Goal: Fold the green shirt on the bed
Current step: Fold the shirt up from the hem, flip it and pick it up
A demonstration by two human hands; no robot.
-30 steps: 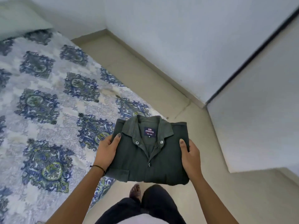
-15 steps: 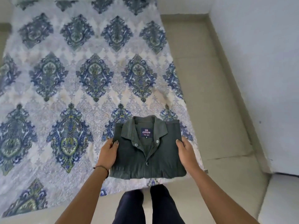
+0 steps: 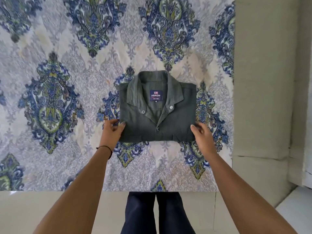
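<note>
Standing at the near edge of the bed: dark trouser legs (image 3: 158, 211) below, two bare forearms reaching forward. Left hand (image 3: 112, 131), thin black wristband (image 3: 105, 148) behind it, thumb lying on the near left corner of the folded dark green button-up shirt (image 3: 157, 115), fingers spread loosely, hard to tell whether pinching cloth or only resting. Right hand (image 3: 201, 132) equally near, at the near right corner, fingers relaxed and open, touching or just beside the edge; contact unclear. Shirt lying flat between both hands on the blue-and-green patterned bedsheet (image 3: 67, 98), collar pointing away, roughly square. Sleeves and hem tucked out of sight underneath. Folding apparently finished; only letting go probably left.
</note>
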